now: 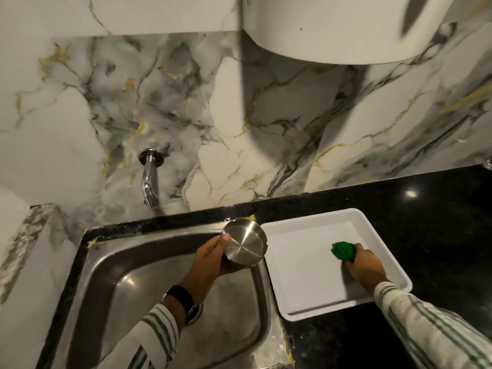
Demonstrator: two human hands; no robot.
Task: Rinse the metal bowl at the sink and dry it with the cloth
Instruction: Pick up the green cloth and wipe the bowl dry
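Your left hand (pixel 210 258) has the metal bowl (pixel 245 245) gripped by the rim, thumb over the edge, fingers curled round the outside underneath. Bowl is tilted, its inside turned toward the camera, held over the near right corner of the sink (pixel 149 265), just beside the rim on that side.

Your right hand (pixel 364 265) is closed round the green cloth (pixel 343 251); a bunched end sticks out past the fingers on the side toward your left hand. Hand and cloth are down inside the white tray (pixel 298 296), which sits on the dark counter (pixel 436 209) right of the sink. Whether the cloth is lifted or resting on the tray floor, cannot tell.

Tap (pixel 149 182) is on the wall beyond your left hand and a little to its left. No stream visible from it. Bowl is not under the spout.

Progress, as a judgement:
- Rinse: looks done or skipped; no water running, bowl away from the tap. No droplets readable on the steel, so wetness unconfirmed.
- Cloth: in your grip, so you are likely at the pick-up before drying.
- Drying: not yet started. Cloth and bowl are well apart, no contact.

Left to do: bring your right hand across to your left, wipe inside and outside of the bowl, then set it down, probably on the tray.
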